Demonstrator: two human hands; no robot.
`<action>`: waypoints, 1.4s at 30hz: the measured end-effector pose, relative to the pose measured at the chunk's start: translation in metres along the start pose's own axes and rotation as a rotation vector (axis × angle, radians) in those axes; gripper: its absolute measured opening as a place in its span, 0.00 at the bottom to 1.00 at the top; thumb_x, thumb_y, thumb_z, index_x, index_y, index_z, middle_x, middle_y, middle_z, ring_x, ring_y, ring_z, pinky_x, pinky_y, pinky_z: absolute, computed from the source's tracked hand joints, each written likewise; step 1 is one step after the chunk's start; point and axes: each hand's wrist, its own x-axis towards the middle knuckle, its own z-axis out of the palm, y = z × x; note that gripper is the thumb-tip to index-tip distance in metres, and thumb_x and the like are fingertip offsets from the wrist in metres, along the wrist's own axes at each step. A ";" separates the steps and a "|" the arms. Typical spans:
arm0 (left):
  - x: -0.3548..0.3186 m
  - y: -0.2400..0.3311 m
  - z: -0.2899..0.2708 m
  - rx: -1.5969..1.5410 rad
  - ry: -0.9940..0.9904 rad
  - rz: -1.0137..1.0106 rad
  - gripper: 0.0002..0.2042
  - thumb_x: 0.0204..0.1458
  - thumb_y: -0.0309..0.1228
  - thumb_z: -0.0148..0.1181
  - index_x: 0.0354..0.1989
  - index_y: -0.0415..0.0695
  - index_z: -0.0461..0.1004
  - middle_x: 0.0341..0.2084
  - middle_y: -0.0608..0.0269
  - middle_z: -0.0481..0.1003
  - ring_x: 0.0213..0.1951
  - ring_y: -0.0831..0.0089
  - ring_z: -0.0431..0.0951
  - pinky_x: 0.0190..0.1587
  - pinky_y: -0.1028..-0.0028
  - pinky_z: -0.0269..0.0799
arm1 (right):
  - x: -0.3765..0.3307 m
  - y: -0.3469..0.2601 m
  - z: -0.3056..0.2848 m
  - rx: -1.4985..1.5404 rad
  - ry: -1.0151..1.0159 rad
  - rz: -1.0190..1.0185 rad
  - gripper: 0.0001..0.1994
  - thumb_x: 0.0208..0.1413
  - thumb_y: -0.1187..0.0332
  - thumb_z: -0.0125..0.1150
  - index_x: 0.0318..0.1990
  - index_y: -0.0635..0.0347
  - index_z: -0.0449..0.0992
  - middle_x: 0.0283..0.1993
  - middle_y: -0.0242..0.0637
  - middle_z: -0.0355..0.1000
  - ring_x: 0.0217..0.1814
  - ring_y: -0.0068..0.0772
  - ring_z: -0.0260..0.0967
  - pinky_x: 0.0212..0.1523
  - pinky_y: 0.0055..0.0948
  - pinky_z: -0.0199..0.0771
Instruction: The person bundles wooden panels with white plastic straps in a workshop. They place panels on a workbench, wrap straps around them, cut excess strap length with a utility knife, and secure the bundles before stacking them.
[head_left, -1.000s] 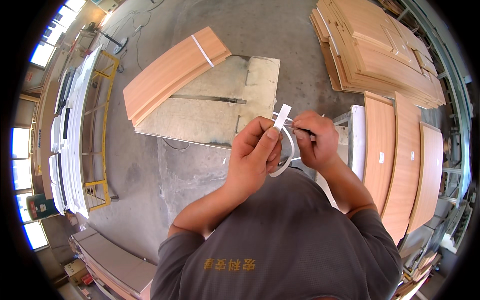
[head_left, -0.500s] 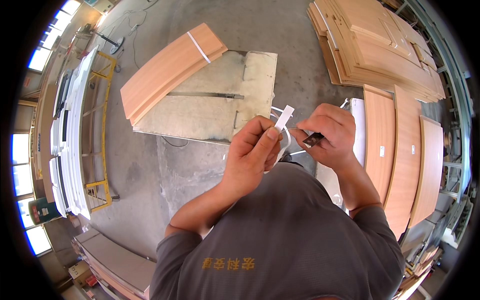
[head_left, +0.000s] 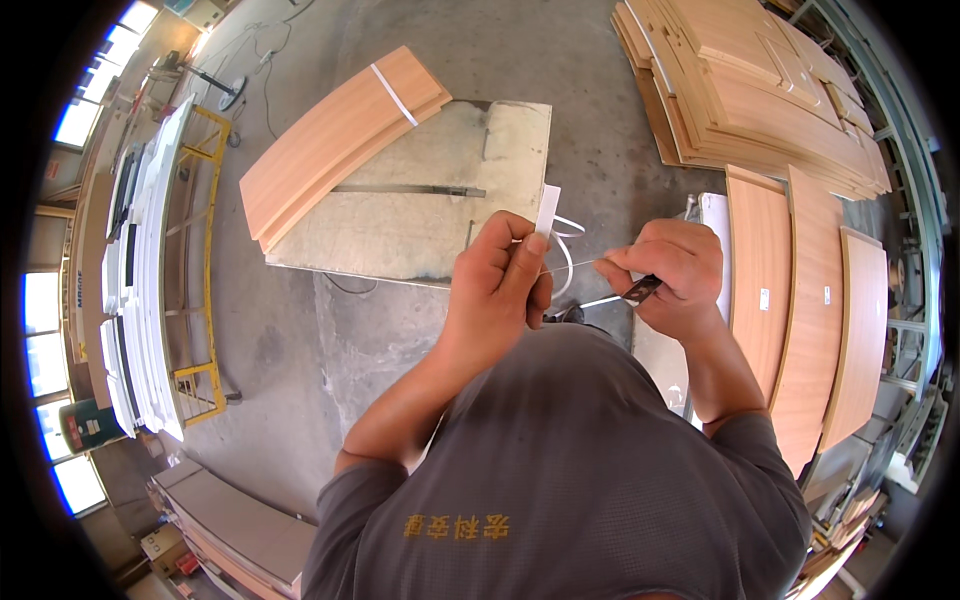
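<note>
My left hand (head_left: 497,277) is closed, thumb and finger pinching a flat white strap (head_left: 547,209) whose end stands up above the knuckles. More white strap loops behind this hand, at the table's near right corner. My right hand (head_left: 678,268) is closed in a pinch on one end of a thin strand (head_left: 574,267), which runs nearly straight across to the fingers of my left hand. Tucked in the lower fingers of my right hand is a small dark flat object (head_left: 641,289); its kind is partly hidden.
A worn flat table (head_left: 400,225) bears a stack of curved wood-look panels (head_left: 345,145) bound with a white band. Tall stacks of panels (head_left: 760,90) stand at the far right, with more panels (head_left: 760,300) beside my right arm. A yellow-framed rack (head_left: 210,300) stands left.
My hands have moved apart, the left leftward and the right slightly rightward. The thin strand between them is longer and straighter, and the white strap's end now stands more upright.
</note>
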 end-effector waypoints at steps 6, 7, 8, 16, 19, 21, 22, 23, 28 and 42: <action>0.007 -0.004 -0.007 0.087 -0.023 0.000 0.09 0.68 0.35 0.44 0.38 0.42 0.64 0.13 0.68 0.68 0.14 0.83 0.64 0.17 0.79 0.58 | -0.001 -0.001 -0.003 0.002 -0.065 0.069 0.12 0.38 0.77 0.75 0.27 0.57 0.75 0.17 0.31 0.64 0.14 0.29 0.59 0.15 0.27 0.54; 0.008 -0.006 -0.008 0.039 -0.040 -0.002 0.09 0.68 0.34 0.44 0.39 0.42 0.63 0.14 0.67 0.69 0.14 0.83 0.64 0.17 0.79 0.58 | -0.002 0.000 -0.002 0.005 -0.083 0.109 0.11 0.39 0.77 0.74 0.27 0.57 0.75 0.17 0.31 0.64 0.15 0.28 0.59 0.15 0.27 0.55; 0.010 -0.007 -0.009 -0.007 -0.056 -0.004 0.08 0.68 0.33 0.44 0.39 0.41 0.63 0.15 0.66 0.70 0.14 0.82 0.64 0.17 0.79 0.58 | -0.004 0.000 -0.002 0.045 -0.102 0.261 0.11 0.41 0.77 0.73 0.29 0.57 0.75 0.20 0.31 0.66 0.18 0.25 0.61 0.17 0.25 0.56; 0.018 -0.006 -0.017 0.012 -0.186 0.034 0.14 0.63 0.21 0.42 0.54 0.37 0.70 0.34 0.54 0.78 0.24 0.75 0.74 0.26 0.77 0.70 | -0.018 0.009 -0.012 0.714 0.015 0.787 0.08 0.60 0.81 0.53 0.46 0.65 0.71 0.39 0.32 0.72 0.38 0.18 0.67 0.38 0.21 0.68; 0.020 -0.015 -0.018 0.165 -0.233 0.219 0.16 0.60 0.17 0.43 0.52 0.37 0.74 0.37 0.58 0.78 0.33 0.75 0.75 0.38 0.77 0.71 | -0.016 0.007 -0.012 0.577 -0.001 0.732 0.08 0.60 0.82 0.51 0.45 0.64 0.72 0.40 0.35 0.73 0.40 0.23 0.69 0.43 0.25 0.69; 0.023 0.001 -0.018 0.424 -0.275 0.255 0.19 0.56 0.14 0.44 0.55 0.37 0.73 0.41 0.61 0.78 0.44 0.77 0.73 0.49 0.77 0.67 | -0.016 0.013 -0.015 0.536 -0.055 0.487 0.10 0.58 0.82 0.50 0.45 0.62 0.73 0.45 0.38 0.72 0.43 0.30 0.70 0.45 0.29 0.70; 0.025 0.000 -0.016 0.385 -0.249 0.222 0.19 0.56 0.14 0.44 0.56 0.37 0.73 0.42 0.61 0.78 0.45 0.78 0.73 0.49 0.77 0.67 | -0.017 0.015 -0.016 0.512 -0.081 0.365 0.10 0.58 0.82 0.50 0.45 0.61 0.74 0.48 0.39 0.72 0.45 0.34 0.71 0.47 0.31 0.71; 0.026 0.001 -0.016 0.348 -0.215 0.190 0.20 0.56 0.14 0.44 0.56 0.37 0.72 0.43 0.61 0.78 0.45 0.78 0.72 0.49 0.77 0.66 | -0.015 0.013 -0.017 0.543 -0.176 0.361 0.10 0.56 0.82 0.52 0.44 0.61 0.74 0.49 0.40 0.73 0.46 0.36 0.72 0.47 0.31 0.71; 0.038 0.005 -0.019 0.363 -0.186 0.398 0.21 0.56 0.13 0.44 0.58 0.38 0.71 0.47 0.59 0.77 0.46 0.78 0.71 0.48 0.78 0.66 | -0.021 -0.015 -0.010 0.487 -0.509 0.228 0.12 0.53 0.82 0.58 0.44 0.60 0.77 0.53 0.43 0.75 0.50 0.42 0.73 0.47 0.34 0.72; 0.016 0.053 -0.007 0.232 -0.469 0.417 0.26 0.51 0.15 0.51 0.62 0.37 0.68 0.59 0.57 0.72 0.40 0.78 0.73 0.41 0.77 0.69 | -0.013 0.019 0.001 0.847 -0.143 0.523 0.07 0.63 0.76 0.53 0.46 0.66 0.75 0.41 0.32 0.71 0.43 0.26 0.66 0.47 0.26 0.66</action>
